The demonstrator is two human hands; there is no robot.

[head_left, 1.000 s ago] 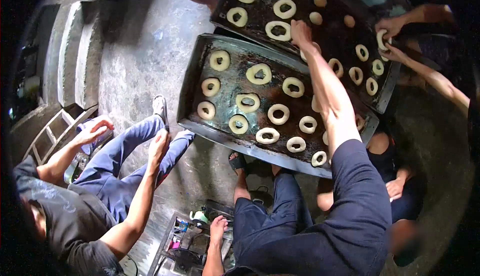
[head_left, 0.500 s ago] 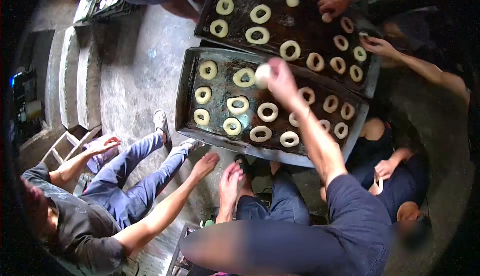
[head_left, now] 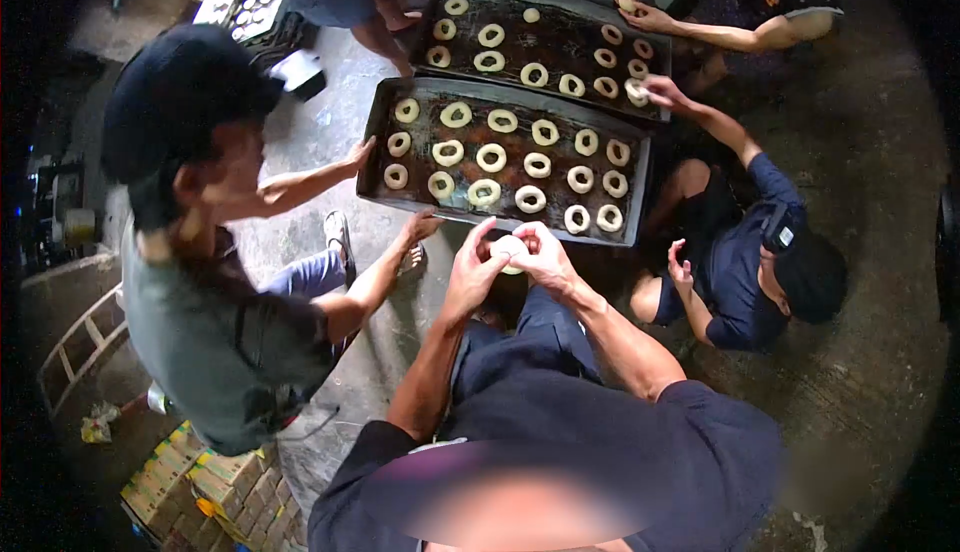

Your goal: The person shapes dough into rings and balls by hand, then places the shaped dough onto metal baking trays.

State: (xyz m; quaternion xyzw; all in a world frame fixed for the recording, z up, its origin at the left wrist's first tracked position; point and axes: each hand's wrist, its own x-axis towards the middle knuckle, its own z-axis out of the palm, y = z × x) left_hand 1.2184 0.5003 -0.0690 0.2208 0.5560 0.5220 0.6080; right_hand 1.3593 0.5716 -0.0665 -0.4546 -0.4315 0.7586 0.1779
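Observation:
In front of my lap, my left hand (head_left: 473, 270) and my right hand (head_left: 549, 260) are both closed around a pale dough ball (head_left: 509, 249). Thumbs and fingertips press on it from either side. Just beyond my hands is the near baking tray (head_left: 470, 216), dark and oblong, with rows of dough rings (head_left: 491, 158) lying in it. Behind it, almost edge to edge, lies the far baking tray (head_left: 570, 24), bearing more rings and a single round dough piece (head_left: 531, 15).
At left, a co-worker in a cap (head_left: 190, 82) has both hands on the near tray's left end. Another co-worker's hand (head_left: 667, 94) touches a ring at the far tray's right; one behind holds dough. A crouching person (head_left: 760, 262) is at right. Stacked cartons (head_left: 220, 482) stand lower left.
My right hand has drawn back from over the near tray with the dough ball, and my left hand has joined it. The left co-worker has leaned in and taken hold of the tray.

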